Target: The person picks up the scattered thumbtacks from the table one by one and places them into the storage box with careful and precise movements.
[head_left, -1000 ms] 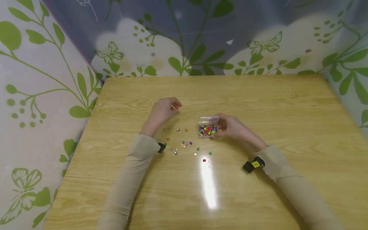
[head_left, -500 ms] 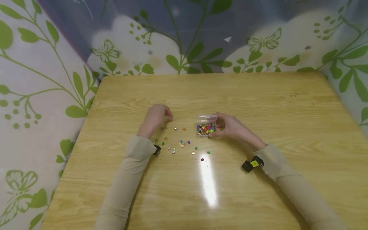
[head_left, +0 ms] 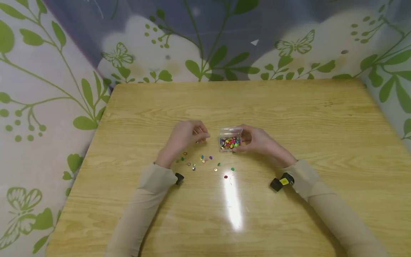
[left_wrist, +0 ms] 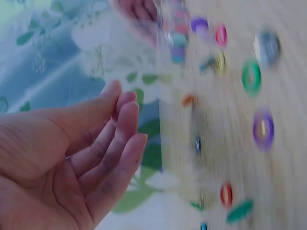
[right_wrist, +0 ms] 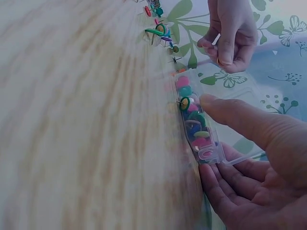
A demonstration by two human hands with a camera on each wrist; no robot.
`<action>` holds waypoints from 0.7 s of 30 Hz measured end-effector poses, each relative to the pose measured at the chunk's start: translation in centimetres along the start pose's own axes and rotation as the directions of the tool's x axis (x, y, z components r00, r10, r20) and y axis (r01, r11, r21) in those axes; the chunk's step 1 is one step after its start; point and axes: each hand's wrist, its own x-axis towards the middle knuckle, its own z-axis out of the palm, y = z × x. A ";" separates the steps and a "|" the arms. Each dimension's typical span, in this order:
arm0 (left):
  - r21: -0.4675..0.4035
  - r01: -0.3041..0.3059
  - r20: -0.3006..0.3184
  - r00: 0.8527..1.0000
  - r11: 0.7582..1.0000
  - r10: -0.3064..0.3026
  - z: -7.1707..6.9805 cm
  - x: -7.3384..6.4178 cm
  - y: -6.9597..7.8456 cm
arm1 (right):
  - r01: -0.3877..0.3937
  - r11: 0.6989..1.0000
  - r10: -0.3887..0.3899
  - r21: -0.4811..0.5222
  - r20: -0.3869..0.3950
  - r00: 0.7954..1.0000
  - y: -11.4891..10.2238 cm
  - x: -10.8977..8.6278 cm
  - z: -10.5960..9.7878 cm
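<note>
My right hand (head_left: 258,141) holds a small clear plastic box (head_left: 230,131) by its right side, thumb on the front and fingers behind. Its hinged lid stands up, and multicoloured thumbtacks fill it. To the left of the box hovers my left hand (head_left: 186,137), thumb and index fingertips together. In the right wrist view a small gold glint shows at the tips of the left hand (right_wrist: 232,43), seemingly a pinched thumbtack, mostly hidden. Loose thumbtacks lie on the table below and right of that hand, among them a purple one (head_left: 210,157) and a red one (head_left: 226,177).
The wooden table (head_left: 305,114) meets a leaf-patterned wall (head_left: 135,35) at the back. A bright light reflection (head_left: 233,207) crosses the table in front of the loose tacks. Black wrist cameras (head_left: 280,182) sit at both cuffs.
My left hand came down and left toward the tabletop, then moved right toward the box with its fingertips together. The right hand and the box have stayed nearly still.
</note>
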 end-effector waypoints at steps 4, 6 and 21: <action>-0.004 -0.067 0.034 0.997 0.998 0.067 1.0 -0.1 1.2 | 0.004 1.000 -0.004 -0.001 -0.002 1.000 0.1 0.1 0.0; -0.016 -0.100 0.030 0.994 0.995 0.101 1.5 -0.1 1.6 | 0.009 1.000 -0.009 -0.001 -0.001 1.000 0.1 0.2 0.0; 0.075 -0.120 -0.047 0.991 0.990 0.124 3.9 0.0 2.8 | 0.016 1.000 -0.015 -0.019 0.011 1.000 -0.2 0.0 -0.1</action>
